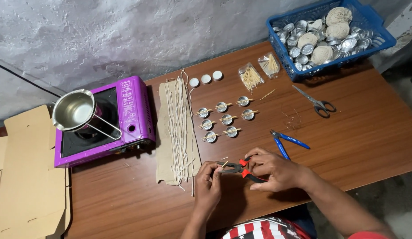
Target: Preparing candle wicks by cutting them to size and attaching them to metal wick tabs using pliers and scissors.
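Observation:
My right hand (273, 170) grips red-handled pliers (241, 168) over the front of the brown table (365, 132). My left hand (209, 179) pinches a short wooden stick (224, 164) at the pliers' jaws. Just beyond lie several small metal cups (227, 119) in rows, each with a stick laid across it. Left of them, waxed wicks (178, 128) are spread on a strip of cardboard (164, 132). Blue-handled pliers (286, 141) rest to the right of my hands.
A purple portable stove (128, 115) carries a steel pouring pot (77, 110) at the left. A blue basket (383, 35) of metal cups and string balls stands at the back right. Scissors (316, 102), two bags of sticks (259, 71), three white candles (206, 79) and a flattened carton (26, 186) are around.

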